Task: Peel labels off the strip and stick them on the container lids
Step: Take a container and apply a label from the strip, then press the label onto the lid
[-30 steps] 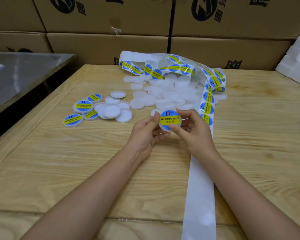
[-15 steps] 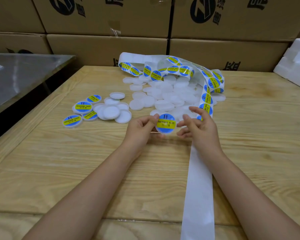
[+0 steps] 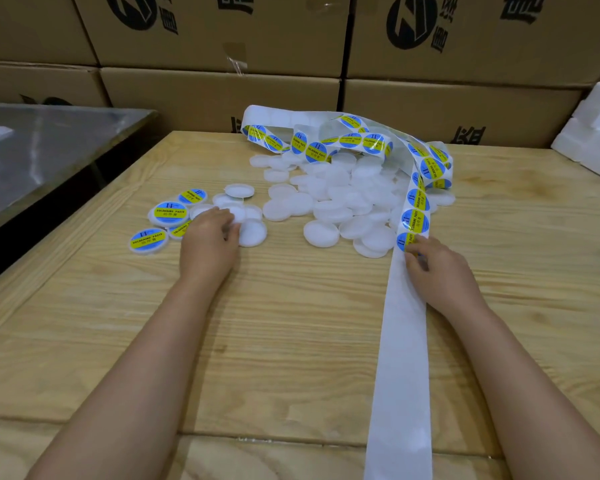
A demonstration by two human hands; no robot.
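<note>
Head cam: R hand (image 3: 440, 275) pinches nearest label (image 3: 404, 240) on lengthwise strip (image 3: 404, 358); L hand (image 3: 208, 244), well left of strip, on blank lids (image 3: 253, 232), grip unclear.

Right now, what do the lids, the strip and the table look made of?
The lids look like plastic: milky, translucent, with moulded rims. The strip is likely coated release paper: white, faintly glossy, curling in loose loops. The table looks like wood, perhaps plywood: pale, matte, with visible grain.
</note>
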